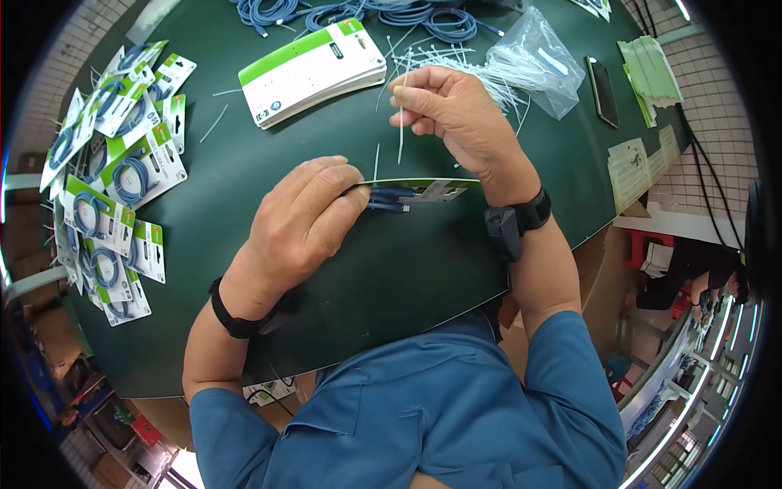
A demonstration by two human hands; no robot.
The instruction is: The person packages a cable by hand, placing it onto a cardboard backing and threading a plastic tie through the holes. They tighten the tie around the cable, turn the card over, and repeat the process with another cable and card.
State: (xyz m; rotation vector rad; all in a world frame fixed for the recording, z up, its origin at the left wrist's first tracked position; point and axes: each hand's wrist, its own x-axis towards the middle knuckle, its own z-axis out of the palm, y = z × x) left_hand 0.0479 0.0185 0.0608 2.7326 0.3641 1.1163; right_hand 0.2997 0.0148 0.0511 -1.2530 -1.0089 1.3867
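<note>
My left hand (305, 216) is closed on the left end of a green and white backing card (440, 189), which stands nearly edge-on above the table. Against the card's near side sits a blue cable (391, 198), partly hidden by my fingers. A thin white cable tie (376, 163) sticks up behind the card by my left fingertips. Higher up, my right hand (452, 110) pinches another white cable tie (401, 130) between thumb and forefinger, with the tie hanging down apart from the card.
A stack of blank cards (314, 77) lies beyond my hands. Coiled blue cables (444, 24), a heap of loose ties (497, 77) and a clear plastic bag (538, 61) are at the back. Carded cables (106, 204) pile up at left; a phone (602, 91) rests at right.
</note>
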